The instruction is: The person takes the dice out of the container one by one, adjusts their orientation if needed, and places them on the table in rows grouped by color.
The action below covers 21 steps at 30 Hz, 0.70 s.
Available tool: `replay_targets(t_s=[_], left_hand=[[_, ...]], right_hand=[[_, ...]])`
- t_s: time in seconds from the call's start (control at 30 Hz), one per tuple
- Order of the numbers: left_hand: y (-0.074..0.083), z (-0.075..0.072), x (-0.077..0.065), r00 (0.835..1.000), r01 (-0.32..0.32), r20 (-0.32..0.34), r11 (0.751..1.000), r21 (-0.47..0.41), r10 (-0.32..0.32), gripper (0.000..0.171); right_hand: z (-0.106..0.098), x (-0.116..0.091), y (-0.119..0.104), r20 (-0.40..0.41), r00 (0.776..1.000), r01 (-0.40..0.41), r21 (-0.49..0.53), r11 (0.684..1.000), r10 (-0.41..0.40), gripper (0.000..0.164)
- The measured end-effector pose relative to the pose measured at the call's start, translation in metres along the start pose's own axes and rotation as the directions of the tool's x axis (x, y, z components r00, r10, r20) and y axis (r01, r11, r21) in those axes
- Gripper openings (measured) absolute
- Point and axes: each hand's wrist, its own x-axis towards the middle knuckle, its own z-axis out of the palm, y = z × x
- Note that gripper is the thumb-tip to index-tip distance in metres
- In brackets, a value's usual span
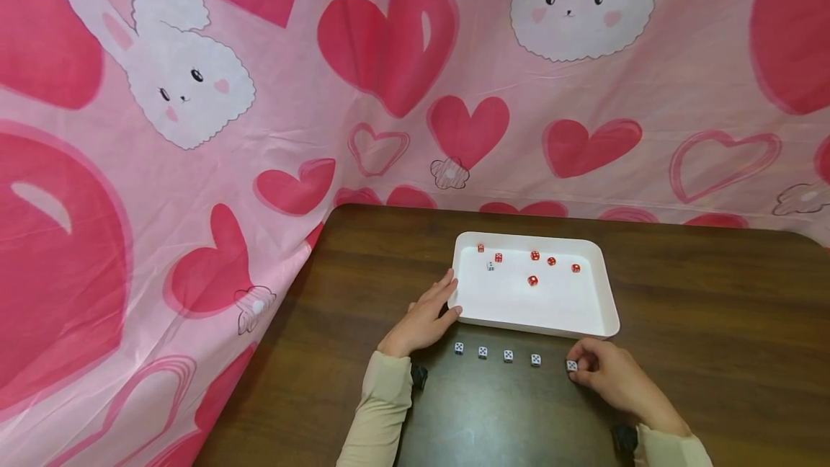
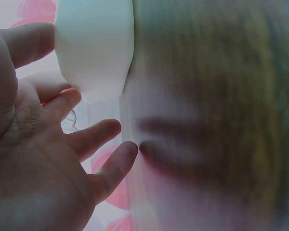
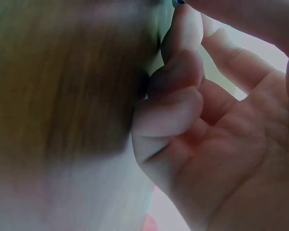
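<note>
With thumb and fingers my right hand (image 1: pixel 612 373) pinches a white die (image 1: pixel 571 365) with dark pips, low over the table at the right end of a row. Several other white dice stand in that row, among them the leftmost die (image 1: pixel 459 348). In the right wrist view the remaining fingers (image 3: pixel 168 113) are curled, and only a sliver of the die (image 3: pixel 179 2) shows at the top edge. My left hand (image 1: pixel 424 317) rests at the left side of a white tray (image 1: pixel 519 312), fingers spread. In the left wrist view, its thumb and fingers lie around the tray's corner (image 2: pixel 96 48).
Inside the tray lie several red dice, one of them a red die (image 1: pixel 532 280) near the middle, and a single white die (image 1: pixel 490 266). The dark wooden table (image 1: pixel 713 294) meets a pink curtain (image 1: pixel 292 92) with hearts and rabbits at its back and left.
</note>
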Motion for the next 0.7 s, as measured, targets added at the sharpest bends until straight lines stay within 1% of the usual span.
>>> replay_targets(t_s=[0.17, 0.47, 0.7], left_hand=[[-0.0006, -0.0005, -0.0005, 1.000, -0.004, 0.002, 1.000, 0.004, 0.004, 0.058], [0.0002, -0.0009, -0.0005, 1.000, -0.001, 0.006, 1.000, 0.001, 0.001, 0.058], [-0.0005, -0.0011, -0.0004, 1.000, 0.006, 0.006, 1.000, -0.003, -0.006, 0.058]], right_hand=[[0.0005, -0.0002, -0.0016, 0.001, 1.000, 0.001, 0.007, 1.000, -0.001, 0.016], [0.0014, -0.0006, -0.0032, -0.012, 0.999, 0.040, -0.004, 0.999, -0.040, 0.017], [0.0018, 0.0000, -0.0043, -0.010, 0.999, 0.039, 0.007, 0.999, -0.039, 0.017]])
